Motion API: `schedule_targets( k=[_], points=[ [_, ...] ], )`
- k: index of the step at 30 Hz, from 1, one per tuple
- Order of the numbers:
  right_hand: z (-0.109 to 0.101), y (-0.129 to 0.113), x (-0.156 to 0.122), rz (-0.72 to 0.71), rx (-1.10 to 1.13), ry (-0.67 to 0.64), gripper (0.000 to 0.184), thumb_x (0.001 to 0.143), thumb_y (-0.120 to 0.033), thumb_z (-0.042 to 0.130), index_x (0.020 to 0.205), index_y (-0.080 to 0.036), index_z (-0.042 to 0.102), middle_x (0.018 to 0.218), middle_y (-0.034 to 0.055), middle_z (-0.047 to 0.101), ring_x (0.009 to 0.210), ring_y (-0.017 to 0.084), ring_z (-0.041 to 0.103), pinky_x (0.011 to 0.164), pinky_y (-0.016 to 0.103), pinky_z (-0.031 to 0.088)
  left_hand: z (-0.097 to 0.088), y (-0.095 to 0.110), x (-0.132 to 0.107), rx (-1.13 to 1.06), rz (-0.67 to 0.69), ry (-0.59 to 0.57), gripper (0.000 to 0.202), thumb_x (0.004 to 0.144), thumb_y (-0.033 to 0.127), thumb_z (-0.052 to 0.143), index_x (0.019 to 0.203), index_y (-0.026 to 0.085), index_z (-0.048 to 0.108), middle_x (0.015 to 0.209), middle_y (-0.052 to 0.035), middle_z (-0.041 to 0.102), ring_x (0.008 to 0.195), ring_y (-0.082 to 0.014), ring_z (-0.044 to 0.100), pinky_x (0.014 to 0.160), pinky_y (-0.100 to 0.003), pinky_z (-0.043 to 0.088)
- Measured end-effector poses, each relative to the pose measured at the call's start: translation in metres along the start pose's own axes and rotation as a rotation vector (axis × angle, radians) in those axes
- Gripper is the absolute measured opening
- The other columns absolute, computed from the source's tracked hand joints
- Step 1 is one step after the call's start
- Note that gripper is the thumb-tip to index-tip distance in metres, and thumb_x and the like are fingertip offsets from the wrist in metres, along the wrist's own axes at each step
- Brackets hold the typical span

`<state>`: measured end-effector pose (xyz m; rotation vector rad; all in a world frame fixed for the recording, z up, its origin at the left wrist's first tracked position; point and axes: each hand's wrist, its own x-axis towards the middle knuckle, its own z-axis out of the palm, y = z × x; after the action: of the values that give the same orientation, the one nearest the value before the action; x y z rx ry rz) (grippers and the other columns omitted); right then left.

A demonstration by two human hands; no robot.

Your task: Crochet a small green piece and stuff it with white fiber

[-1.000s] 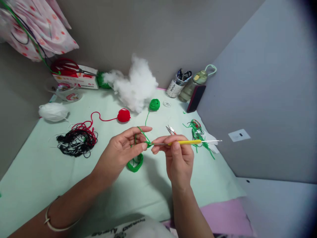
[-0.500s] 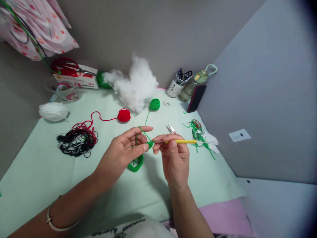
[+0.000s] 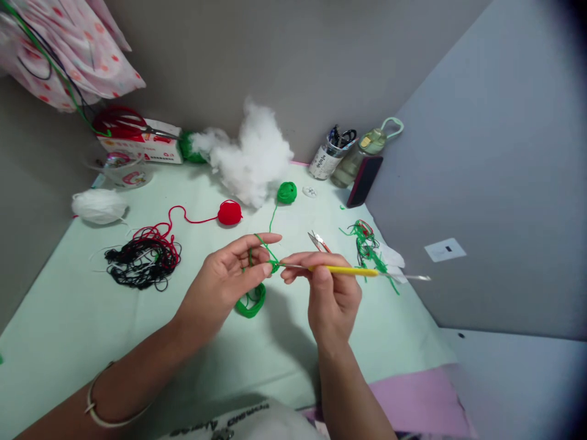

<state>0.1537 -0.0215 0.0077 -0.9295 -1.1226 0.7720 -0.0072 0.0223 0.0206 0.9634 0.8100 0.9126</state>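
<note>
Head view: left fingers (image 3: 253, 278) pinch green crochet (image 3: 275, 267), its yarn (image 3: 267, 248) raised, probably for tension; right fingers (image 3: 322, 282) hold the yellow hook (image 3: 348, 271).

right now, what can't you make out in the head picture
All in the head view:
Green piece: partly covered by the left hand; stitches too small to count.
Yellow hook: tip at the green piece too small to make out.
Small scissors: lower part hidden behind the right hand.
Green bundle: partly covered by white stuffing.
Spotted cloth: cut off by the top edge.
</note>
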Motion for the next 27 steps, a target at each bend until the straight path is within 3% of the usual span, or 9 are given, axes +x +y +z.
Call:
schedule_targets(
  k=[4, 8, 11, 14, 18, 22, 27],
  points=[
    [-0.001, 0.0, -0.005, -0.242, -0.271, -0.045, 0.027, 0.104, -0.017, 0.051, 0.111, -0.029, 0.073, 0.099, 0.0044, 0.079, 0.087, 0.019, 0.074, 0.071, 0.036, 0.062, 0.004, 0.001, -0.001, 0.041, 0.013, 0.015, 0.033, 0.086, 0.026, 0.08, 0.119, 0.027, 0.077, 0.084, 0.0018, 0.063, 0.082, -0.0128, 0.059, 0.075, -0.023, 0.048],
    [-0.006, 0.009, -0.014, -0.437, -0.614, -0.111, 0.04, 0.097, -0.013, 0.061, 0.128, -0.036, 0.07, 0.104, 0.0046, 0.077, 0.097, 0.023, 0.074, 0.076, 0.038, 0.063, 0.011, 0.002, -0.002, -0.026, 0.007, 0.055, 0.041, 0.082, 0.023, 0.083, 0.122, 0.026, 0.076, 0.083, 0.0028, 0.064, 0.08, -0.0116, 0.059, 0.073, -0.022, 0.048],
    [-0.006, 0.014, -0.018, -0.512, -0.772, -0.085, 0.05, 0.092, -0.013, 0.07, 0.133, -0.041, 0.068, 0.111, 0.0048, 0.074, 0.099, 0.022, 0.072, 0.078, 0.036, 0.063, 0.013, 0.0, -0.002, -0.214, -0.139, -0.01, 0.046, 0.083, 0.026, 0.083, 0.128, 0.025, 0.073, 0.086, 0.0013, 0.067, 0.077, -0.0109, 0.06, 0.069, -0.02, 0.048],
    [-0.004, 0.01, -0.014, -0.384, -0.549, -0.018, 0.036, 0.097, -0.014, 0.062, 0.123, -0.036, 0.074, 0.103, 0.0048, 0.074, 0.091, 0.02, 0.072, 0.076, 0.036, 0.062, 0.011, -0.001, 0.0, -0.357, -0.266, -0.06, 0.043, 0.084, 0.025, 0.08, 0.126, 0.019, 0.074, 0.086, -0.0018, 0.07, 0.076, -0.0119, 0.063, 0.072, -0.022, 0.05],
    [0.002, 0.001, -0.001, -0.129, -0.155, 0.051, 0.023, 0.102, -0.021, 0.057, 0.102, -0.031, 0.078, 0.09, 0.0023, 0.073, 0.071, 0.016, 0.066, 0.062, 0.033, 0.058, 0.01, -0.002, 0.001, -0.305, -0.191, -0.028, 0.041, 0.083, 0.023, 0.08, 0.124, 0.021, 0.076, 0.086, -0.0015, 0.071, 0.079, -0.014, 0.064, 0.078, -0.026, 0.051],
    [0.007, 0.001, 0.0, -0.085, -0.139, 0.006, 0.021, 0.1, -0.021, 0.061, 0.101, -0.03, 0.079, 0.098, 0.0027, 0.078, 0.084, 0.017, 0.071, 0.069, 0.033, 0.06, 0.01, -0.002, 0.0, -0.233, -0.133, -0.049, 0.038, 0.084, 0.026, 0.081, 0.121, 0.025, 0.077, 0.095, -0.002, 0.074, 0.087, -0.015, 0.066, 0.082, -0.026, 0.05],
    [0.004, 0.001, -0.004, -0.109, -0.166, 0.068, 0.019, 0.1, -0.022, 0.061, 0.099, -0.03, 0.079, 0.091, 0.0025, 0.075, 0.072, 0.015, 0.068, 0.063, 0.031, 0.059, 0.007, 0.0, 0.0, -0.186, -0.096, 0.028, 0.034, 0.083, 0.023, 0.082, 0.116, 0.026, 0.079, 0.079, 0.003, 0.065, 0.076, -0.011, 0.059, 0.071, -0.022, 0.045]
  ],
)
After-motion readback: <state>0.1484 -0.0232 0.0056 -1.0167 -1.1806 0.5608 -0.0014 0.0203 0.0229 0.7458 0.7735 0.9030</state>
